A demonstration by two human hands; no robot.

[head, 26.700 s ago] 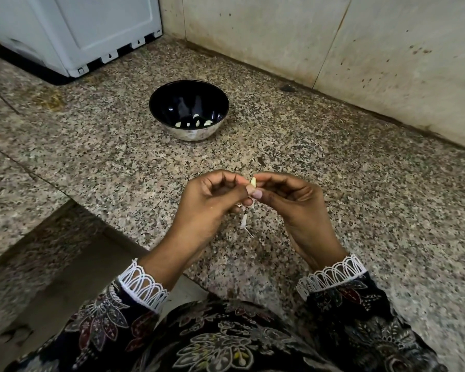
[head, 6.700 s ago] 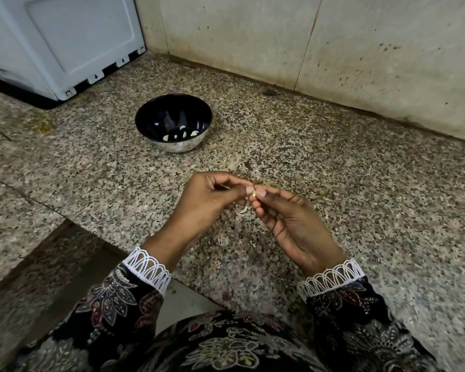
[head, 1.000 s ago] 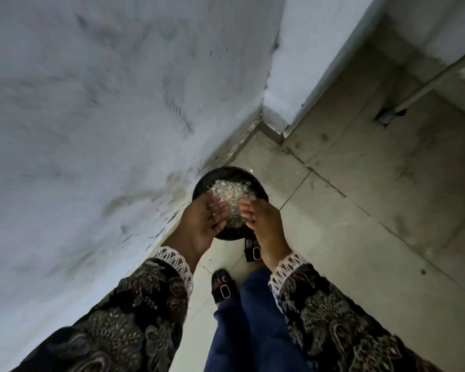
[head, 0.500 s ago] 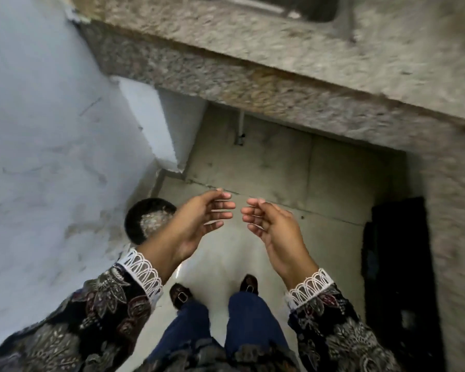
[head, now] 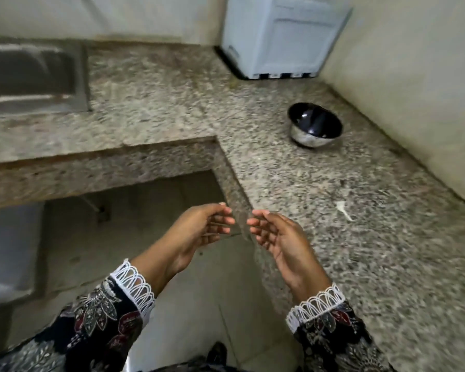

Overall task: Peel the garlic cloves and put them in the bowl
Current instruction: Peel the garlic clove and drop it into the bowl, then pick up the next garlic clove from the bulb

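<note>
My left hand [head: 199, 232] and right hand [head: 277, 237] hang palms-in with fingers loosely curled and slightly spread, gripping nothing, fingertips near each other over the granite counter's [head: 293, 183] inner corner edge, the steel bowl [head: 314, 128] well apart at 1 o'clock, near the wall.

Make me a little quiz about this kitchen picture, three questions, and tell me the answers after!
1. True or false: the left hand is holding a garlic clove.
2. Where does the black bowl stand? A) in the sink B) on the granite counter near the wall C) on the floor
3. Fill in: a white scrap of peel lies on the counter to the ____ of the right hand.

Key: 1 false, both hands are empty; 2 B; 3 right.
</note>
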